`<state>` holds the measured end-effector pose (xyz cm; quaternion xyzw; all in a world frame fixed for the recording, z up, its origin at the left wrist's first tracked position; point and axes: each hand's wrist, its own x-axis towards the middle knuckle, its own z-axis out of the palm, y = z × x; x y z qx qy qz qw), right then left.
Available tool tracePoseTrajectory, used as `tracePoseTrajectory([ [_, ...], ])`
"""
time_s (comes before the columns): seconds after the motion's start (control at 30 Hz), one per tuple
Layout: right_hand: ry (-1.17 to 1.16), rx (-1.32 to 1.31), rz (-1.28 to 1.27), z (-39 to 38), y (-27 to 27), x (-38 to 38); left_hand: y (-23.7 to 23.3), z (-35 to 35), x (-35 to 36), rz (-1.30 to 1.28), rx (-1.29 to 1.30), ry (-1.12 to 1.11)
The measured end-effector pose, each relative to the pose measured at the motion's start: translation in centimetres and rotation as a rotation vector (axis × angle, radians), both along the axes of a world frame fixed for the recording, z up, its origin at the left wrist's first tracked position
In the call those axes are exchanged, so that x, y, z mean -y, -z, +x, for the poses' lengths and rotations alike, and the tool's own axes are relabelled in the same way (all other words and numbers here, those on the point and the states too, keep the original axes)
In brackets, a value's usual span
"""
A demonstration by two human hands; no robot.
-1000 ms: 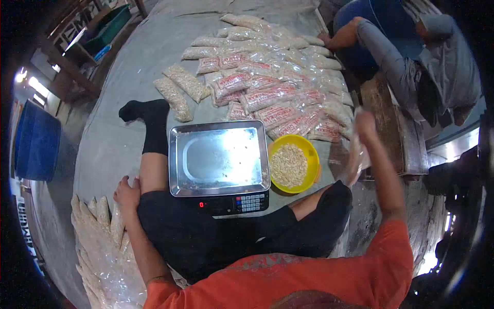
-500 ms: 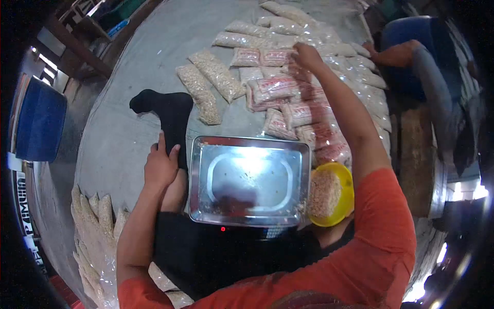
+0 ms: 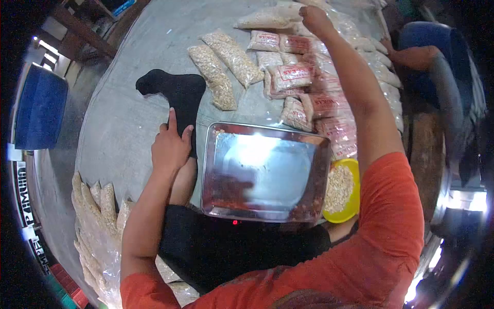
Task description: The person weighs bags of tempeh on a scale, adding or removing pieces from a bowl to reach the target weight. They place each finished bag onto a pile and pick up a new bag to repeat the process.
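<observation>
The right hand, fingers curled but whether gripping I cannot tell, is beside a pale far bag, where a light touch and raised forearm should spare the printed bags beneath, while the left hand rests, fingers spread, on the shin near the tray rim, with room over the sheet leftward.

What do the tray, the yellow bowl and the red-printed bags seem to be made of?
The tray looks like polished metal, probably stainless steel: it throws back bright glare. The yellow bowl seems to be smooth plastic, from its even colour, though not certainly. The red-printed bags look like clear, glossy plastic film: see-through, with shiny creases.
</observation>
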<state>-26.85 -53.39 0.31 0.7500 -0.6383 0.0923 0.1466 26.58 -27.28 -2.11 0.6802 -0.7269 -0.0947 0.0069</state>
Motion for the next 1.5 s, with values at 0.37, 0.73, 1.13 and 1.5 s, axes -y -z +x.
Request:
tracePoseTrajectory([
  [0.37,0.068,-0.219,-0.087,-3.2,-29.7,-35.3,-0.1,-0.3,-1.5,0.015,-0.047,-0.052],
  [0.73,0.192,-0.347,0.779,-13.3,-13.8,-53.2,0.8,-1.3,-3.7,-0.168,-0.03,-0.069],
  [1.13,0.736,0.693,0.073,-16.7,-5.7,-63.9,1.0,4.1,-11.0,-0.154,-0.238,-0.031],
  [1.5,0.192,0.926,-0.093,2.6,-28.6,-62.4,-3.3,1.1,-20.6,-0.356,-0.04,0.018],
])
